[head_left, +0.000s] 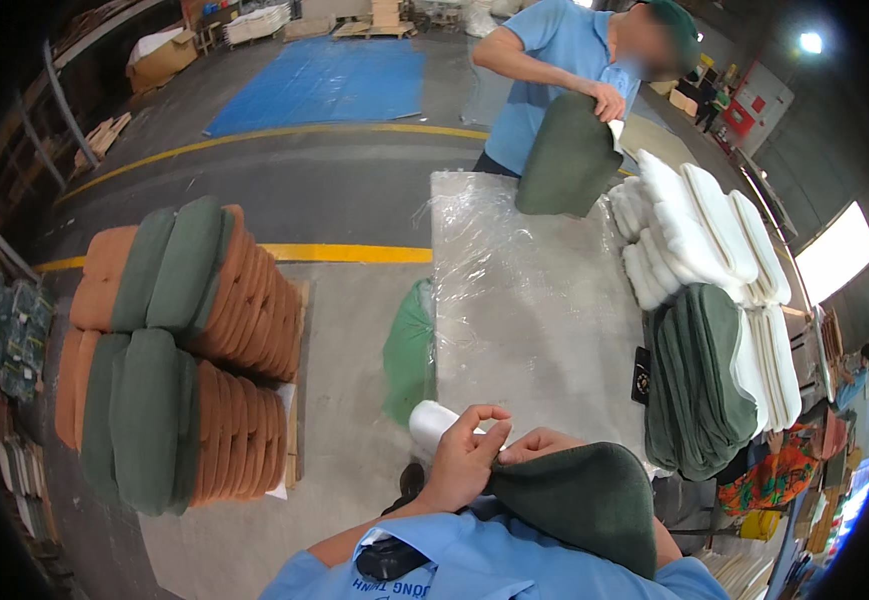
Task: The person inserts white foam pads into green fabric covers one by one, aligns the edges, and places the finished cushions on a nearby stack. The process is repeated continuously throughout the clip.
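Note:
A dark green cushion cover (584, 500) lies against my front, its wide end to the right. At its narrower left end my left hand (469, 455) is closed, thumb and forefinger pinched at the cover's edge. My right hand (542, 443) pinches that same edge from the other side, with its fingers partly behind the fabric. White padding (432, 422) shows to the left, beyond my left hand. Whether it joins the cover is hidden by that hand.
A plastic-wrapped table (534, 300) stands ahead. On its right are white pads (694, 220), folded green covers (699, 380) and a black phone (640, 375). Across it, a co-worker (554, 60) holds a green cushion (572, 155). Orange and green cushions (244, 300) are stacked left, near a green bag (412, 355).

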Available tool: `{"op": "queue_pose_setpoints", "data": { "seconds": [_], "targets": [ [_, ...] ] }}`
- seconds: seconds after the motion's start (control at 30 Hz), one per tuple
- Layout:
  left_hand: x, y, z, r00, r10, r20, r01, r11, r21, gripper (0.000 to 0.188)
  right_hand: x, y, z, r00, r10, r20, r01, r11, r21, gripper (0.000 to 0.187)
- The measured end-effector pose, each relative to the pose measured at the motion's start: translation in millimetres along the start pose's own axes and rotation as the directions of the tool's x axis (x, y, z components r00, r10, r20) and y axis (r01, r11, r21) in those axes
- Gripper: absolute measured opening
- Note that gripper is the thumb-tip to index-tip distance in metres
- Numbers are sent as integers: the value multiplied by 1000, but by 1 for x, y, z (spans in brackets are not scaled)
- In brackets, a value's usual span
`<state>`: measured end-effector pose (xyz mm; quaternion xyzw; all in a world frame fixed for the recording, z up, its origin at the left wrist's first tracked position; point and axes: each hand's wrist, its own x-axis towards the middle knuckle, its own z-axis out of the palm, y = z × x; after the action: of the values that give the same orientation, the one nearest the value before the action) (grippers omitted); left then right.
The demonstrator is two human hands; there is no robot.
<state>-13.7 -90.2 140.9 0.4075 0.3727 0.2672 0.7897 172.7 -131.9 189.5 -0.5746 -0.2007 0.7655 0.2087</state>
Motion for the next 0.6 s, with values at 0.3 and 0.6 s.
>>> {"op": "queue_pose_setpoints", "data": {
  "seconds": [0.3,0.6],
  "targets": [
    [-3,-49,-47,850,-84,521,413,720,-558,40,20,-27,-12,945,-52,324,-13,981,195,27],
    [0,-58,-49,992,-78,96,123,732,-670,20,77,-51,2,964,-251,87,262,843,-470,30]
  ]
}}
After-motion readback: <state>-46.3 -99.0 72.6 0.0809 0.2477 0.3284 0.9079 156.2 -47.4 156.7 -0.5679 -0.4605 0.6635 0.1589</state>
